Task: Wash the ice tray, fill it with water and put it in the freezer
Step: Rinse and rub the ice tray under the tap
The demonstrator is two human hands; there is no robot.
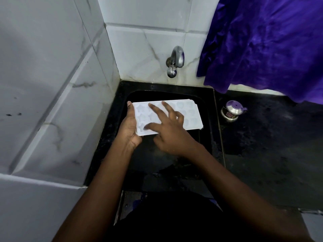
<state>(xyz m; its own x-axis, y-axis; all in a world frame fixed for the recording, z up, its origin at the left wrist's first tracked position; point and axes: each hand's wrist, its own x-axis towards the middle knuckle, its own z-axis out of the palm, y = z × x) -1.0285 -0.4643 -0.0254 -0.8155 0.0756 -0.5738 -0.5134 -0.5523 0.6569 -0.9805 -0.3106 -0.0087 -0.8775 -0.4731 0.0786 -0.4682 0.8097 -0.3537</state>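
A white ice tray [189, 112] with star-shaped and shell-shaped pockets is held flat over the black sink [206, 119]. My left hand [130, 127] grips the tray's left end, thumb along the edge. My right hand [168, 130] lies on top of the tray with its fingers spread across the pockets. A chrome tap [176, 60] sticks out of the tiled wall above the sink's back edge; no water is seen running from it.
White marble-pattern tiles form the wall at left and back. A black stone counter [271, 145] runs to the right, with a small steel pot with a purple lid [231, 110] on it. A purple cloth [265, 44] hangs at upper right.
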